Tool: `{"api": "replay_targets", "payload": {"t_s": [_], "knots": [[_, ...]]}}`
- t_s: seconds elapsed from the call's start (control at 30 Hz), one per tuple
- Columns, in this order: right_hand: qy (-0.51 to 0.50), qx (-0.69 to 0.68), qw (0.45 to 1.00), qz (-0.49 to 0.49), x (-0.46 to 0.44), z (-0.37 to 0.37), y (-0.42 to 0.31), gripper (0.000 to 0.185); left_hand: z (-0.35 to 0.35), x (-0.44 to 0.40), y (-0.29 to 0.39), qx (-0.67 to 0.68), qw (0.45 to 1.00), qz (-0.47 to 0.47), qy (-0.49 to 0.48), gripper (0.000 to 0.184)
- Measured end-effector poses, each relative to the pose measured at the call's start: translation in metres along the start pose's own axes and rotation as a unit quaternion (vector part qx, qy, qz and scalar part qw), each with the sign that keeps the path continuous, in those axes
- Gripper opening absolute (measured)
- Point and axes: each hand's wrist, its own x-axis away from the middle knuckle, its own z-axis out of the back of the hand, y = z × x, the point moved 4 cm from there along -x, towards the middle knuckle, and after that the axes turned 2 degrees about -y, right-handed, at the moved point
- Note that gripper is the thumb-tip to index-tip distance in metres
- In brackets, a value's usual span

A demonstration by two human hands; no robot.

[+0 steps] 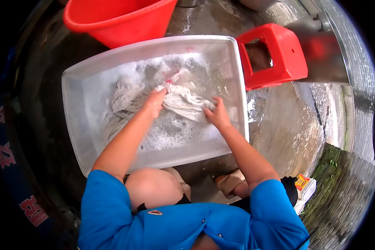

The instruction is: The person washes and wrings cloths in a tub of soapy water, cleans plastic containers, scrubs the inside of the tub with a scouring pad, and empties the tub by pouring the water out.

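A wet, whitish cloth (183,102) is stretched between my two hands over soapy water. My left hand (155,102) is closed around its left part, thumb on top. At its right end, my right hand (217,114) grips it between thumb and fingers; some of those fingers are hidden. More bunched, greyish-white cloth (127,98) lies in the suds to the left of my left hand. Just beyond the hands, something with a small red patch (169,81) shows in the foam, too unclear to name. All this is inside a large white plastic tub (80,125).
A big red basin (121,23) stands behind the tub. An overturned red plastic stool (285,54) is against the tub's right side, near a metal container (321,52). Wet concrete (279,121) surrounds the tub, with a mossy edge (333,175) at right.
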Motion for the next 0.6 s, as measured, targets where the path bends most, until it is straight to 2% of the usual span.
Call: {"api": "replay_targets", "payload": {"t_s": [0.03,0.07,0.1,0.13,0.17,0.2,0.23,0.27,0.3,0.33,0.37,0.4,0.43,0.47,0.53,0.6], "knots": [[-0.002,0.002,1.0,0.004,0.001,0.001,0.023,0.045,0.013,0.002,0.003,-0.122,0.99,-0.025,0.06,0.032],[0.011,0.046,0.997,-0.057,0.001,-0.001,0.051,0.048,0.017,0.001,-0.004,-0.121,0.99,-0.028,0.062,0.032],[0.022,0.091,0.989,-0.118,0.004,0.001,0.061,0.052,0.025,0.003,-0.02,-0.096,0.989,0.002,0.115,0.035],[0.018,0.095,0.989,-0.116,0.005,-0.01,0.064,0.052,0.033,0.007,-0.04,-0.069,0.983,0.033,0.167,0.038],[0.005,0.012,0.993,-0.12,0.006,-0.032,0.051,0.052,0.022,0.019,-0.05,-0.025,0.98,0.082,0.179,0.043],[-0.007,-0.074,0.99,-0.123,0.006,-0.054,0.036,0.053,0.011,0.03,-0.047,-0.024,0.98,0.08,0.181,0.043],[-0.109,-0.107,0.985,-0.08,0.009,-0.06,-0.006,0.049,-0.005,0.041,-0.05,0.035,0.98,0.139,0.135,0.045],[-0.172,-0.077,0.982,-0.018,0.017,-0.069,-0.045,0.044,-0.018,0.047,-0.056,0.093,0.972,0.199,0.085,0.048],[-0.194,-0.001,0.98,0.037,0.038,-0.059,-0.101,0.037,-0.008,0.024,-0.059,0.17,0.973,0.144,-0.061,0.051],[-0.259,-0.061,0.959,0.097,0.063,-0.053,-0.14,0.031,0.004,0.005,-0.058,0.242,0.944,0.087,-0.207,0.055],[-0.194,-0.053,0.946,0.254,0.083,-0.054,-0.165,0.024,-0.007,0.019,-0.043,0.238,0.944,0.091,-0.212,0.055],[-0.123,-0.04,0.906,0.403,0.106,-0.056,-0.186,0.018,-0.016,0.04,-0.014,0.266,0.949,0.023,-0.17,0.05],[-0.096,-0.052,0.883,0.455,0.126,-0.055,-0.204,0.017,-0.025,0.063,0.015,0.289,0.947,-0.046,-0.129,0.046],[-0.07,-0.063,0.856,0.509,0.141,-0.054,-0.217,0.017,-0.02,0.064,0.02,0.299,0.938,-0.049,-0.172,0.043],[-0.082,-0.012,0.852,0.516,0.145,-0.067,-0.214,0.018,-0.006,0.054,0.003,0.323,0.917,-0.003,-0.235,0.039],[-0.095,0.082,0.852,0.508,0.123,-0.084,-0.193,0.02,-0.005,0.046,-0.02,0.345,0.91,0.032,-0.229,0.034]]}}
